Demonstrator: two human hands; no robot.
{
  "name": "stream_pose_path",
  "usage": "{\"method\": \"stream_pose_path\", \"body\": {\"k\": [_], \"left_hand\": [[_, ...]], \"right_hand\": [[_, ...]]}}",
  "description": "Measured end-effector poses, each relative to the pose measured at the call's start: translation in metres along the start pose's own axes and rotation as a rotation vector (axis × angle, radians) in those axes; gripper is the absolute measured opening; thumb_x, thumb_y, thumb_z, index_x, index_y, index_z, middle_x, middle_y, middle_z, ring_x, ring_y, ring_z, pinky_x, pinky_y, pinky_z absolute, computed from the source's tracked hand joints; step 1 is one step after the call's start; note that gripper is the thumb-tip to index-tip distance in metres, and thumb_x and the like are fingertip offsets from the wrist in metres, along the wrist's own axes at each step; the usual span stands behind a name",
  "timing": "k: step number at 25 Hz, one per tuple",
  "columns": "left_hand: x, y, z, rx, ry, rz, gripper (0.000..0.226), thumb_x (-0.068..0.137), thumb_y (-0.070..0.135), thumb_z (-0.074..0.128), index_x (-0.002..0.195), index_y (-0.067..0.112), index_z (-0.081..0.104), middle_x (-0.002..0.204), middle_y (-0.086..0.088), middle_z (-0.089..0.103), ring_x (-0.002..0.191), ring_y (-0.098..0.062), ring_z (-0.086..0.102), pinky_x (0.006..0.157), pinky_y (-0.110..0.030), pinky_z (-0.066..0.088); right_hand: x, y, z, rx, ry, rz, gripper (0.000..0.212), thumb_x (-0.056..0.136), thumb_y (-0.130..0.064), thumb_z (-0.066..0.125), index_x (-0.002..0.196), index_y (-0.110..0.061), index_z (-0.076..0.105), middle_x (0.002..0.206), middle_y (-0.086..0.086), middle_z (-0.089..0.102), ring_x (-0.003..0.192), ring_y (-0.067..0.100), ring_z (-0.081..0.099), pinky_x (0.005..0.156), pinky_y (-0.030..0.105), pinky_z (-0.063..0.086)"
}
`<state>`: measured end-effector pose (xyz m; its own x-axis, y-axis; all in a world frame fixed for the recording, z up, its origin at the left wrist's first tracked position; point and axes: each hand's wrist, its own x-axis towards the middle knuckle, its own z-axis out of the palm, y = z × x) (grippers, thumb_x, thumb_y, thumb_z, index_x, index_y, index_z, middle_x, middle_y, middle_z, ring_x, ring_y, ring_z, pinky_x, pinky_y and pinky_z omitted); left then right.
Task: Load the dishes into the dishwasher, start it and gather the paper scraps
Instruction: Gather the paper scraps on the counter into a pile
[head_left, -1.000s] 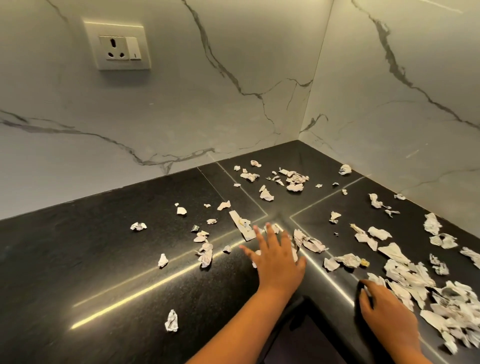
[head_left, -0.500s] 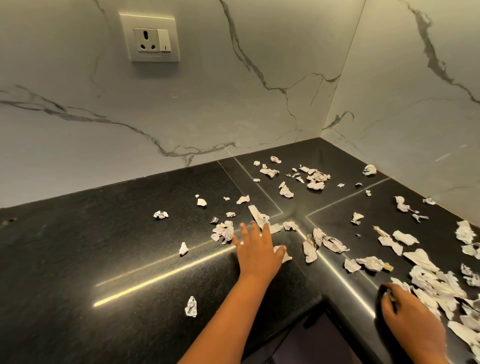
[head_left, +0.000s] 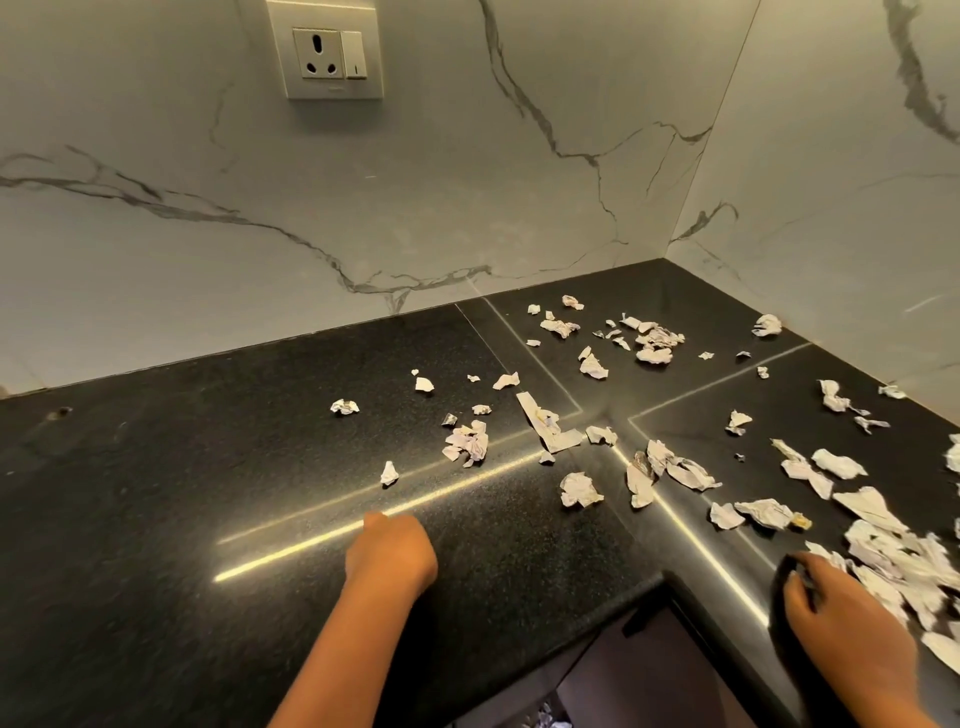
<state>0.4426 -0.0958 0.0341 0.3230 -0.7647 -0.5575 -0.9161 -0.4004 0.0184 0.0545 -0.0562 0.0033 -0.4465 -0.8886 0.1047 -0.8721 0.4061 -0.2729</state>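
Torn white paper scraps lie scattered over a black granite countertop (head_left: 156, 519) set in a corner. My left hand (head_left: 390, 552) rests on the counter near the front with its fingers curled under, over the spot where a lone scrap lay; that scrap is hidden. A small scrap (head_left: 388, 473) lies just beyond it, then a little cluster (head_left: 467, 441) and a long strip (head_left: 540, 421). My right hand (head_left: 852, 623) sits cupped against the left side of a big pile of scraps (head_left: 893, 561) at the right edge.
Marble walls close off the counter at the back and right. A wall socket (head_left: 332, 52) is high on the back wall. More scraps (head_left: 654, 343) lie deep in the corner. The counter's inner front corner (head_left: 665, 577) drops to a dark space below.
My left hand has pulled back and to the left from the middle scraps and curled over the lone front scrap. The view has shifted left. My right hand stays by the pile.
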Motion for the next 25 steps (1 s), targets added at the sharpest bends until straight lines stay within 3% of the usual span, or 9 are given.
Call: {"method": "stream_pose_path", "body": {"k": [3,9,13,15,17,19,21,24,25], "left_hand": [[0.015,0.020,0.005,-0.145,0.186,0.131,0.027,0.086,0.010,0.051,0.112,0.010,0.058,0.120,-0.011,0.055,0.106,-0.026,0.059,0.081,-0.031,0.048],[0.047,0.069,0.004,-0.603,0.395,0.524,0.029,0.088,0.019,0.057,0.116,0.015,0.056,0.117,-0.004,0.052,0.099,-0.018,0.054,0.082,-0.028,0.044],[0.063,0.051,0.001,-0.572,0.799,0.383,0.027,0.085,0.033,0.060,0.109,0.022,0.064,0.104,0.001,0.062,0.097,-0.020,0.056,0.071,-0.030,0.043],[0.077,0.040,0.001,-0.492,0.777,0.274,0.044,0.081,0.044,0.063,0.118,0.023,0.059,0.110,-0.002,0.059,0.101,-0.025,0.053,0.077,-0.034,0.045],[0.087,0.043,0.000,-0.363,0.693,0.288,0.050,0.081,0.051,0.059,0.123,0.024,0.055,0.114,-0.002,0.054,0.102,-0.024,0.054,0.079,-0.034,0.045],[0.093,0.056,-0.002,-0.286,0.682,0.355,0.048,0.086,0.052,0.053,0.125,0.024,0.053,0.117,-0.001,0.051,0.103,-0.023,0.054,0.079,-0.034,0.046],[0.101,0.071,-0.009,-0.275,0.681,0.394,0.046,0.089,0.050,0.048,0.126,0.023,0.052,0.117,-0.001,0.050,0.104,-0.022,0.055,0.078,-0.034,0.046],[0.112,0.082,-0.018,-0.244,0.675,0.417,0.043,0.091,0.049,0.045,0.124,0.022,0.051,0.115,-0.001,0.051,0.102,-0.021,0.057,0.075,-0.033,0.046],[0.116,0.083,-0.019,-0.244,0.669,0.427,0.043,0.091,0.051,0.045,0.122,0.023,0.052,0.113,0.000,0.052,0.101,-0.021,0.057,0.074,-0.033,0.046]], "right_hand": [[0.000,0.000,-0.001,0.001,0.002,-0.002,0.023,0.090,-0.027,0.048,0.110,-0.024,0.061,0.105,0.008,0.066,0.090,0.030,0.062,0.063,0.033,0.041],[-0.002,-0.002,-0.003,0.004,-0.026,0.013,0.026,0.091,-0.030,0.047,0.114,-0.027,0.059,0.107,0.005,0.066,0.093,0.027,0.061,0.065,0.032,0.042],[-0.002,-0.005,-0.005,-0.015,-0.027,0.022,0.022,0.091,-0.029,0.047,0.108,-0.026,0.059,0.104,0.003,0.066,0.092,0.026,0.061,0.064,0.031,0.041],[-0.002,-0.011,-0.007,-0.043,-0.037,0.023,0.014,0.091,-0.028,0.046,0.096,-0.022,0.058,0.100,0.004,0.067,0.086,0.027,0.061,0.063,0.030,0.040],[0.003,-0.025,-0.003,-0.028,-0.028,0.022,0.014,0.091,-0.029,0.046,0.092,-0.019,0.056,0.099,0.006,0.067,0.081,0.026,0.058,0.066,0.030,0.045],[0.010,-0.052,0.012,0.084,-0.039,-0.102,0.026,0.092,-0.033,0.049,0.114,-0.019,0.058,0.108,0.004,0.065,0.091,0.023,0.060,0.072,0.030,0.046],[0.014,-0.094,0.030,0.205,-0.046,-0.396,0.043,0.090,-0.038,0.054,0.129,-0.020,0.051,0.110,-0.001,0.062,0.099,0.018,0.060,0.077,0.031,0.049],[0.019,-0.144,0.054,0.059,-0.015,-0.926,0.042,0.085,-0.046,0.049,0.121,-0.026,0.059,0.108,0.000,0.062,0.096,0.016,0.061,0.078,0.030,0.053],[0.027,-0.149,0.062,-0.004,0.029,-1.010,0.039,0.084,-0.046,0.047,0.116,-0.029,0.062,0.110,0.001,0.063,0.097,0.017,0.061,0.080,0.032,0.054]]}}
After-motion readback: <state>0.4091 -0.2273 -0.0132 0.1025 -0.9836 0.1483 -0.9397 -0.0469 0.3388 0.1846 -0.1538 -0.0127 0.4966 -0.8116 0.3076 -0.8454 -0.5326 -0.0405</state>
